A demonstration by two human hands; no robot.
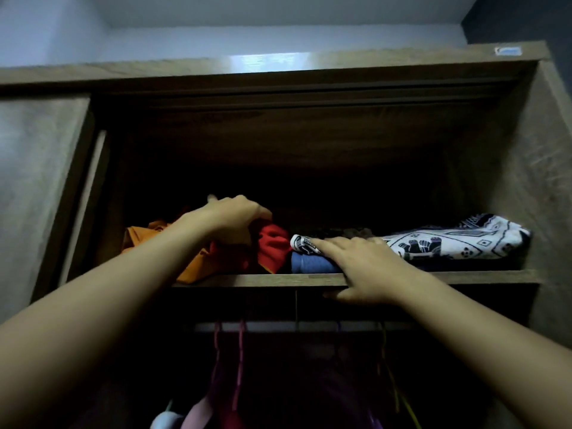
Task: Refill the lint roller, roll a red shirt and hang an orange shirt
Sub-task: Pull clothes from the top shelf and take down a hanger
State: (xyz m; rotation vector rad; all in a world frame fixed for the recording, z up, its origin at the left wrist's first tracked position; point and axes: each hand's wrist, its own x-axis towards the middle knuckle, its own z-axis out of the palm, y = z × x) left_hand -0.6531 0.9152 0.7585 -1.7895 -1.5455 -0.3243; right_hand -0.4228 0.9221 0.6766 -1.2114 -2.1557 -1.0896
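Note:
On the upper wardrobe shelf [272, 279] lies a crumpled red shirt [274, 246], and an orange shirt [145, 235] is bunched to its left. My left hand [230, 216] reaches into the shelf with its fingers closed on the top of the red shirt. Flat on a folded black-and-white patterned cloth [458, 239] rests my right hand [360, 264], its thumb hooked under the shelf's front edge. No lint roller is in view.
A folded blue garment [312, 264] sits under the patterned cloth. Below the shelf runs a hanging rail [278, 326] with pink and purple hangers [240, 360] and clothes in the dark. A sliding door [40, 181] stands at the left, the wardrobe's side wall [532, 168] at the right.

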